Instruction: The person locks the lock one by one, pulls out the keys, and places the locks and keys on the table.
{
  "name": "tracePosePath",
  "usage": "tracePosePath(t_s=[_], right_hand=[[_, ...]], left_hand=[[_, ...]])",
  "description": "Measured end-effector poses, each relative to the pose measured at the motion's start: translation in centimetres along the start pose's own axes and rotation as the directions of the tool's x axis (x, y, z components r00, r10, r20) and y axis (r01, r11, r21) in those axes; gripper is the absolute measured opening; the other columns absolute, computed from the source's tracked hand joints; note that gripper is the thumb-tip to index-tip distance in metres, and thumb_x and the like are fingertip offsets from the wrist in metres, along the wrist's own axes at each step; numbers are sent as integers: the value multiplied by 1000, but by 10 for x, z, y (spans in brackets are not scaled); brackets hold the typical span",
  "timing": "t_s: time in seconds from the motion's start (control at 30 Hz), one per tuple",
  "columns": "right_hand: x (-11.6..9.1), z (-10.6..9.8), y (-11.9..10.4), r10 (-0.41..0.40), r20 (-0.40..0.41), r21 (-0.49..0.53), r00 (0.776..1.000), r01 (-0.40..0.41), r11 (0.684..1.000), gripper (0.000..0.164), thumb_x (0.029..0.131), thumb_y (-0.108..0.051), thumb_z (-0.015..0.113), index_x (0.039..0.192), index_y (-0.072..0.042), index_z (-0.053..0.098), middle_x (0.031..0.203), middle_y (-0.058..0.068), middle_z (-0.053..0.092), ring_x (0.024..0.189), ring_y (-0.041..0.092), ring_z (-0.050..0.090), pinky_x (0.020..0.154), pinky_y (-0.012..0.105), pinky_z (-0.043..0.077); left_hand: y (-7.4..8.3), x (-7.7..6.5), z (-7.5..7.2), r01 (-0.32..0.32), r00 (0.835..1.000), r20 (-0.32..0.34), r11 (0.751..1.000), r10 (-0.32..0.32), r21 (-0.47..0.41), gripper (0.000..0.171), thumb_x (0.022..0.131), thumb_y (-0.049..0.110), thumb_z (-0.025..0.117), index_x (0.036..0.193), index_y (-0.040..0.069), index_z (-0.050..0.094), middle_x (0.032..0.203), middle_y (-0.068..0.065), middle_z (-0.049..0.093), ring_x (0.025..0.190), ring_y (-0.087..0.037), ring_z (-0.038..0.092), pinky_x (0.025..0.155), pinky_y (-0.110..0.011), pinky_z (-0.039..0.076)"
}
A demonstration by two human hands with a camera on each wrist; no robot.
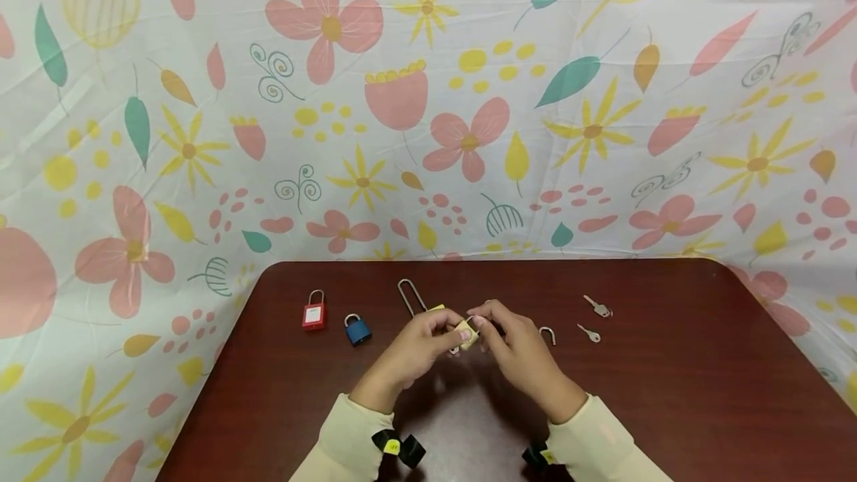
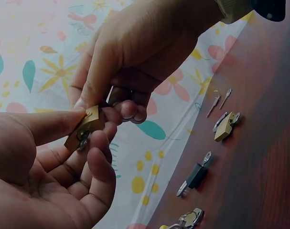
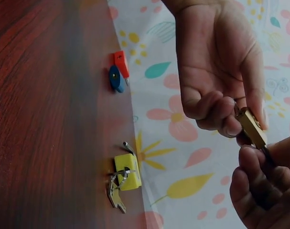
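A small brass padlock (image 1: pixel 466 335) is held up above the table between both hands. My left hand (image 1: pixel 418 348) grips its body between thumb and fingers; a key with a ring (image 2: pixel 82 137) sticks out from the body's underside. From the other side my right hand (image 1: pixel 518 352) pinches the padlock's shackle end, and the fingertips hide most of the shackle. In the right wrist view the padlock body (image 3: pixel 252 128) lies tilted between the two hands.
To the left lie a red padlock (image 1: pixel 313 315) and a blue padlock (image 1: pixel 358 331). A yellow padlock (image 3: pixel 128 174) with a long shackle and keys is behind my left hand. On the right are a dark padlock (image 2: pixel 197 176), another brass padlock (image 2: pixel 224 128) and two loose keys (image 1: pixel 598 306).
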State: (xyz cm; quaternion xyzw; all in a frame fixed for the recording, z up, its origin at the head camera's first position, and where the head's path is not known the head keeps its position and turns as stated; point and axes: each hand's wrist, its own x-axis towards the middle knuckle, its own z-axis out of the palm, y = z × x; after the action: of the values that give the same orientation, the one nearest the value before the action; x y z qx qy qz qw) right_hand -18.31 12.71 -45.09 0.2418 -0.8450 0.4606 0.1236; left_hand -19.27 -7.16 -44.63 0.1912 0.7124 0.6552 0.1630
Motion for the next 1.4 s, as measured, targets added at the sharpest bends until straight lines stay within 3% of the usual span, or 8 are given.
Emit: tracePosePath(t_s=[0.37, 0.6, 0.83, 1.03, 1.23, 1.4], right_hand=[[2, -7, 3, -11, -6, 40, 1000, 11, 999, 13, 104, -19, 58, 110, -16, 69, 89, -9, 71, 67, 7, 63, 62, 25, 55], [2, -7, 2, -34, 21, 33, 999, 33, 999, 28, 102, -16, 61, 129, -19, 58, 77, -9, 63, 61, 1, 48, 57, 22, 45], [2, -1, -1, -40, 48, 104, 998, 35, 994, 31, 102, -13, 60, 132, -16, 55, 80, -1, 63, 64, 1, 51, 58, 22, 47], [1, 3, -3, 10, 96, 146, 995, -24, 989, 25, 104, -18, 58, 126, -13, 50, 79, -6, 61, 64, 3, 55, 59, 24, 49], [-1, 9, -1, 70, 218, 135, 973, -101, 986, 14, 106, -29, 53, 112, -17, 50, 82, -5, 62, 69, 9, 60, 62, 25, 51], [-2, 11, -2, 79, 216, 122, 973, -108, 987, 11, 107, -32, 52, 100, -23, 54, 76, -8, 60, 63, 12, 58, 58, 26, 49]], left_hand=[[0, 2, 3, 64, 997, 50, 997, -62, -41, 22, 99, 19, 64, 108, -1, 65, 89, 4, 62, 78, -10, 58, 76, -34, 52], [1, 1, 3, 67, 997, 50, 997, -65, -44, 21, 96, 16, 67, 107, -2, 64, 87, 5, 62, 78, -10, 59, 75, -28, 52], [0, 4, 1, 37, 997, -62, 991, -45, -125, 25, 94, 12, 68, 113, -4, 64, 93, 3, 64, 80, -8, 62, 77, -31, 54], [2, 5, -1, 4, 982, -183, 975, -45, -220, 34, 95, 11, 68, 126, -3, 61, 101, 0, 63, 87, -12, 65, 78, -30, 57], [5, 5, 1, -30, 961, -272, 964, -44, -262, 29, 96, 13, 67, 119, -1, 55, 96, 0, 64, 83, -12, 65, 77, -29, 57], [8, 4, 3, -44, 951, -305, 959, -46, -282, 28, 96, 15, 69, 115, 0, 55, 90, 2, 63, 79, -10, 64, 75, -28, 56]])
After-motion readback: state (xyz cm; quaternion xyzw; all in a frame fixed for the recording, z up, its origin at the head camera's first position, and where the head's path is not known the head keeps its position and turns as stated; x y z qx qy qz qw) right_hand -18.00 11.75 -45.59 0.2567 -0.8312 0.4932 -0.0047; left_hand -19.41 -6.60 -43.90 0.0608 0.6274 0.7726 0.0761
